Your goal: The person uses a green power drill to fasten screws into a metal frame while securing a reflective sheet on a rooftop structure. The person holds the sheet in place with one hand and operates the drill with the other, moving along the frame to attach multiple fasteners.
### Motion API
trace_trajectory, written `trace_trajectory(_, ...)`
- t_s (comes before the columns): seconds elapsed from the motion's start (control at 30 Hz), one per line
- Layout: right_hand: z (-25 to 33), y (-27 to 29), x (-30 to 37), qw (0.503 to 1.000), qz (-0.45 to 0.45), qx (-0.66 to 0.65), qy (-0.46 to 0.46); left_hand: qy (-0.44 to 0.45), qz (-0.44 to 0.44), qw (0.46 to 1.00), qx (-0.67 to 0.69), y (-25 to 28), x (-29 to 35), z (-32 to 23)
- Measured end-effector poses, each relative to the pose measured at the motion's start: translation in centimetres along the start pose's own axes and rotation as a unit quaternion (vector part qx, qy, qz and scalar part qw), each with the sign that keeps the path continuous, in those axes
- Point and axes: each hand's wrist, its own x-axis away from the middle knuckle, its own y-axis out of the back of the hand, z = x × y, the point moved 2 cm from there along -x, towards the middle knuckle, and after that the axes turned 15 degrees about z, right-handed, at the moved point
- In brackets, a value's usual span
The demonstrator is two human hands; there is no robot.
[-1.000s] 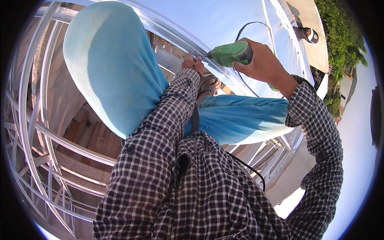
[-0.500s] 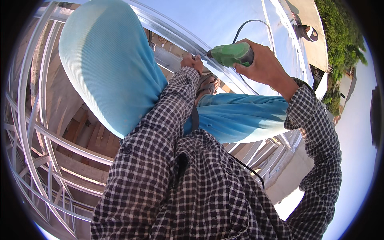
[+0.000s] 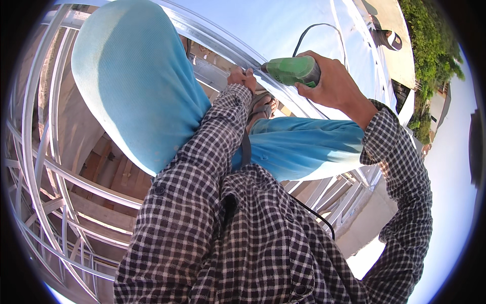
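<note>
Our left knee [image 3: 134,76] has edged left a bit; our right hand [image 3: 335,85] is wrapped round a green drill [image 3: 291,70]. Left hand [image 3: 241,79] is curled by the far metal beam [image 3: 208,36]; holding what, we can't tell.

To your upper right, another person's dark-and-white cap [image 3: 392,40] shows against a sunlit tan surface [image 3: 403,68], with leafy green trees [image 3: 430,38] rising just beyond. Below the foliage, a pale building [image 3: 437,107] stands partly in view, while hazy blue sky [image 3: 453,157] fills your right side, broken near the rim by a dark shape [image 3: 476,147] too unclear to identify. To your left, silvery metal framing [image 3: 93,183] crosses and curves in the wide lens, with brown boards [image 3: 124,172] lying beneath it. A grey concrete-like surface [image 3: 372,215] spreads at your lower right.
</note>
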Motion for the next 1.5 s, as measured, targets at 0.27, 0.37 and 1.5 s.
trace_trajectory(0.27,-0.2,0.0,0.1,1.0,0.002,-0.005,0.005,-0.011,0.005,1.0,-0.002,0.0,0.0,0.0)
trace_trajectory(0.37,-0.3,-0.1,0.2,1.0,-0.001,-0.014,-0.003,-0.005,0.005,1.0,0.013,-0.2,0.1,0.1)
trace_trajectory(1.5,0.5,0.2,0.1,1.0,-0.012,0.005,0.01,0.01,0.013,1.0,-0.002,-0.3,-0.1,0.3)
